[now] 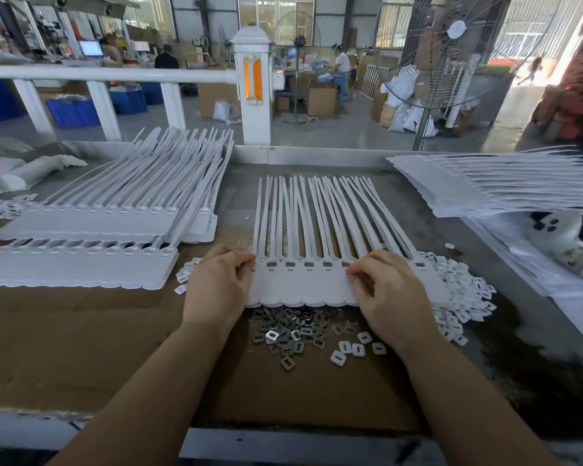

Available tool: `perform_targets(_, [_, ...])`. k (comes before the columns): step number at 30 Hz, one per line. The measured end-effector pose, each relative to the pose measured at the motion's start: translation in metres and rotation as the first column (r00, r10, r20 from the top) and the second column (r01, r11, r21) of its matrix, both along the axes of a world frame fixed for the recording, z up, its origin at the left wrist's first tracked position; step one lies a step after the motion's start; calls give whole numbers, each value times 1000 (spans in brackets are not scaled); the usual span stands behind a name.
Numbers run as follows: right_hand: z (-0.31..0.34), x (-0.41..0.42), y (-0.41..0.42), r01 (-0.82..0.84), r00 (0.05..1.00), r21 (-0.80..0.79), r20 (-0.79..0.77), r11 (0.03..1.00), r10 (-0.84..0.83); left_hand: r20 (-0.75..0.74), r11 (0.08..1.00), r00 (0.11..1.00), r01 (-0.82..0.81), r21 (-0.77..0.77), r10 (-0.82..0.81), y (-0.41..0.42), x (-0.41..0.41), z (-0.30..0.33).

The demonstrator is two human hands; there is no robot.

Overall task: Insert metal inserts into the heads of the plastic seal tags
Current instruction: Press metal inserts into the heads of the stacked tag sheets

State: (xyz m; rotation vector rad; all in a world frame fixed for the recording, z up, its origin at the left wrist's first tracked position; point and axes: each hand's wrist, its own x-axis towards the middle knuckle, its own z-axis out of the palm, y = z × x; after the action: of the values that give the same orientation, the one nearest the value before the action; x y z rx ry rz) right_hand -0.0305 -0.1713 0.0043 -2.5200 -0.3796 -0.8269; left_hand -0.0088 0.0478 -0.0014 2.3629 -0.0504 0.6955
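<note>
I have the strip of seal tags (303,284) flat on the worktop (81,331), straps running to twelve o'clock. My left hand (216,284) pinches its nine o'clock end; my right hand (387,297) curls its fingers over a head, possibly pressing an insert, though that is hidden. Loose metal inserts (290,334) lie at six o'clock; a crooked push could jam one.
</note>
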Motion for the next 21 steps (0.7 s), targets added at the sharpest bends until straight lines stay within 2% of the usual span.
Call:
perform_targets(14, [-1,0,-1,9,999,7,-33,1000,-9,-9,999,999,-33,36,34,-3,-3,2])
perform_targets(21, [0,0,-2,12,998,8,-54,1000,-11,-35,999,998,-45,-27,44,0,-1,1])
